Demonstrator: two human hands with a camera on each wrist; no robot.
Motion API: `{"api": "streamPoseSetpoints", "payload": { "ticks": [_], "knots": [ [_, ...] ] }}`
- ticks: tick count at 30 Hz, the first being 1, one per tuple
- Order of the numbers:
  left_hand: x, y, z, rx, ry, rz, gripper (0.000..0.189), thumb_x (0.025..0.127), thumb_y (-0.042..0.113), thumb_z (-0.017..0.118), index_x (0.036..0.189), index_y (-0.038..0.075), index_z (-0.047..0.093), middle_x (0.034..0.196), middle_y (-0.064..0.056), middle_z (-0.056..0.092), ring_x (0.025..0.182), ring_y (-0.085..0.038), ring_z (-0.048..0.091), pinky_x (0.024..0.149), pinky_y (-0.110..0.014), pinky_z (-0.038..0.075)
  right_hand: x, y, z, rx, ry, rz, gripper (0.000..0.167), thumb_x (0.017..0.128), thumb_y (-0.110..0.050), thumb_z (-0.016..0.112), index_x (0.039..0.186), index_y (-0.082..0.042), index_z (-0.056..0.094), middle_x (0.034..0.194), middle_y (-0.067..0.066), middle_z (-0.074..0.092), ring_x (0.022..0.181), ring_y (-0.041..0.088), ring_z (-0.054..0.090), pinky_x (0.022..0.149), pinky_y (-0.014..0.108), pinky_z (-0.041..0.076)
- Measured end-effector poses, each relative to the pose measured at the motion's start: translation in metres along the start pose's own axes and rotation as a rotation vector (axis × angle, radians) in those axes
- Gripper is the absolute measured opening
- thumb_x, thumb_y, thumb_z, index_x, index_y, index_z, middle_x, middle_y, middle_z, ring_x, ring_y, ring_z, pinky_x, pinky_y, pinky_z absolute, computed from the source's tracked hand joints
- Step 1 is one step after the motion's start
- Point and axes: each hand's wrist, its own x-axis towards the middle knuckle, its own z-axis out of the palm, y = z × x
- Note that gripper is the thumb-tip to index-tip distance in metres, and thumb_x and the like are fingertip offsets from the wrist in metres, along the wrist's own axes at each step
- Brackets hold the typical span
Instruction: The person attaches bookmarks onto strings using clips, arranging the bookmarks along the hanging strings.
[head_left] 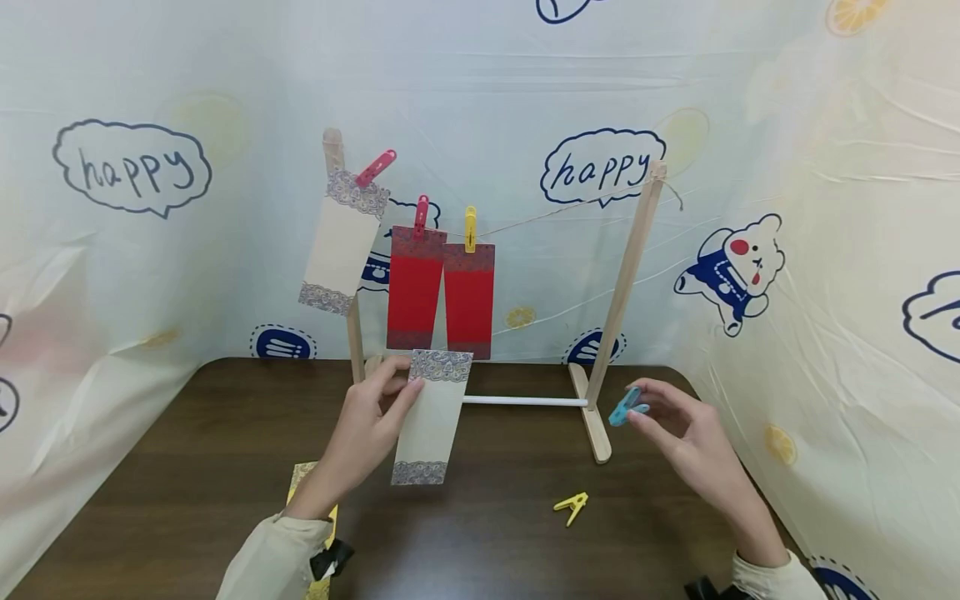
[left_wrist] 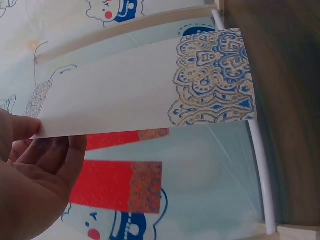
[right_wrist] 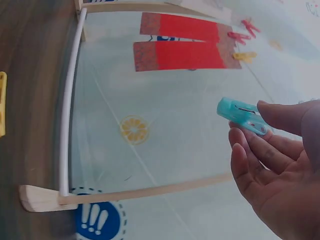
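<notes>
– what is held at left?
– by the left hand (head_left: 367,408), a grey-and-cream, lace-ended rectangular paper card (head_left: 431,421) is pinched in mid-air between thumb and fingers, low in front of two red paper cards (head_left: 414,287) clipped to a thin string (head_left: 536,217).
– and farther right?
– a yellow plastic clothespin (head_left: 572,506) is laid on the dark brown table (head_left: 487,542); beside the slanted wooden post (head_left: 626,283), a turquoise plastic clothespin (head_left: 625,408) is pinched by the right hand (head_left: 690,433).
</notes>
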Motion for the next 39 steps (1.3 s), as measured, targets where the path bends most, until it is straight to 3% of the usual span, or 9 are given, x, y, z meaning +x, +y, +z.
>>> {"api": "streamPoseSetpoints", "payload": {
  "ticks": [6,9,13,18,24,29,32,34,39],
  "knots": [
    [0.013,0.007,0.008,0.018,-0.020,0.015,0.024,0.097,0.014,0.065,0.120,0.008,0.060,0.094,-0.005,0.074,0.073,-0.013,0.060,0.057,-0.026,0.049,0.011,-0.015,-0.003,-0.037,0.010,-0.072,0.031,0.088,-0.004,0.074,0.116,-0.015,0.066,0.096,-0.003,0.070,0.089,0.010,0.066,0.077,0.018,0.054],
    [0.020,0.011,0.010,0.028,-0.028,0.013,0.027,0.097,0.014,0.066,0.122,0.008,0.060,0.104,-0.008,0.074,0.083,-0.014,0.065,0.063,-0.027,0.053,0.017,-0.021,-0.007,-0.069,0.010,-0.110,0.033,0.087,-0.003,0.076,0.116,-0.015,0.066,0.096,-0.004,0.069,0.087,0.010,0.065,0.075,0.017,0.054],
    [0.028,0.015,0.014,0.027,-0.055,0.016,0.027,0.097,0.014,0.065,0.123,0.007,0.058,0.095,-0.006,0.075,0.066,-0.013,0.060,0.057,-0.025,0.049,0.023,-0.028,-0.012,-0.107,0.013,-0.166,0.035,0.086,-0.001,0.076,0.117,-0.014,0.065,0.096,-0.004,0.070,0.087,0.008,0.065,0.075,0.017,0.053],
    [0.038,0.018,0.021,0.013,-0.093,0.027,0.026,0.098,0.014,0.064,0.122,0.007,0.057,0.069,-0.002,0.066,0.050,-0.014,0.044,0.048,-0.025,0.041,0.031,-0.037,-0.018,-0.144,0.012,-0.194,0.035,0.086,-0.001,0.076,0.118,-0.012,0.065,0.098,-0.004,0.070,0.087,0.009,0.064,0.077,0.015,0.053],
    [0.049,0.024,0.031,-0.017,-0.111,0.041,0.026,0.097,0.012,0.065,0.122,0.007,0.057,0.082,-0.005,0.073,0.059,-0.012,0.059,0.055,-0.024,0.049,0.037,-0.044,-0.023,-0.190,0.008,-0.239,0.034,0.086,-0.002,0.077,0.116,-0.012,0.066,0.096,-0.006,0.070,0.087,0.007,0.063,0.073,0.015,0.052],
    [0.059,0.027,0.040,-0.033,-0.129,0.042,0.023,0.098,0.013,0.064,0.119,0.009,0.057,0.068,-0.003,0.066,0.050,-0.015,0.048,0.047,-0.026,0.042,0.042,-0.047,-0.027,-0.188,0.011,-0.270,0.034,0.085,0.001,0.076,0.115,-0.010,0.066,0.092,-0.006,0.069,0.082,0.008,0.063,0.072,0.014,0.052],
    [0.064,0.027,0.044,-0.046,-0.138,0.031,0.022,0.098,0.015,0.064,0.118,0.010,0.057,0.066,-0.001,0.064,0.048,-0.015,0.048,0.046,-0.027,0.042,0.046,-0.051,-0.029,-0.202,0.014,-0.293,0.034,0.086,0.003,0.074,0.118,-0.007,0.066,0.094,-0.004,0.070,0.083,0.009,0.063,0.075,0.013,0.052],
    [0.067,0.027,0.047,-0.063,-0.143,0.018,0.022,0.098,0.016,0.065,0.118,0.012,0.057,0.064,-0.001,0.063,0.049,-0.016,0.049,0.047,-0.027,0.044,0.050,-0.054,-0.031,-0.223,0.024,-0.321,0.035,0.086,0.004,0.074,0.118,-0.007,0.066,0.094,-0.004,0.070,0.083,0.008,0.062,0.070,0.011,0.049],
    [0.077,0.029,0.056,-0.164,-0.144,-0.025,0.023,0.098,0.018,0.065,0.119,0.013,0.058,0.059,-0.004,0.054,0.047,-0.017,0.044,0.050,-0.026,0.045,0.063,-0.064,-0.032,-0.221,0.078,-0.423,0.034,0.082,0.005,0.077,0.113,-0.007,0.068,0.091,-0.003,0.071,0.083,0.006,0.062,0.066,0.014,0.047]
  ]
}}
